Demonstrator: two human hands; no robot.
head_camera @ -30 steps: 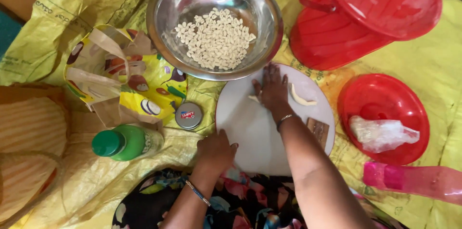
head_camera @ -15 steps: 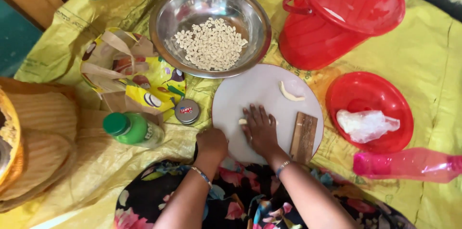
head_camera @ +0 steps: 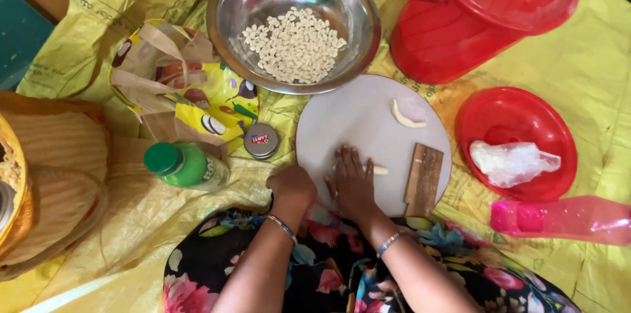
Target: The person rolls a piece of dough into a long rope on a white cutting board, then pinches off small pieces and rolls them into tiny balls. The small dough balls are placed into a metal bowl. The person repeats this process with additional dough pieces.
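1. The right hand (head_camera: 351, 181) lies flat, fingers stretched out and palm down, on the near part of the round white board (head_camera: 368, 122).
2. Under its fingers is a thin roll of pale dough (head_camera: 376, 170); only the roll's end shows, poking out just past the fingertips toward the wooden ridged paddle (head_camera: 423, 179). The hand presses on the roll and does not grip it.
3. The left hand (head_camera: 291, 186) is curled into a loose fist at the near edge of the board, just beside the right hand. I cannot tell whether it holds anything.
4. The wooden ridged paddle lies on the board's edge, near the right hand but apart from it.
5. A second curved dough piece (head_camera: 407, 116) lies on the far side of the board, well apart from both hands.
6. Beyond the board stands a steel bowl (head_camera: 227, 4) holding a heap of small pale shaped dough bits (head_camera: 294, 45).
7. A small round tin (head_camera: 261, 141) sits just off the board's edge on the left-hand side, with a green bottle (head_camera: 187, 165) past it.
8. On the board's other side is a red lid (head_camera: 513, 122) with a crumpled clear plastic bag (head_camera: 511, 162) on it; a red bucket (head_camera: 460, 30) stands beyond the lid and a pink bottle (head_camera: 565, 219) lies nearer the person.
9. Everything rests on a yellow sheet (head_camera: 591, 76).
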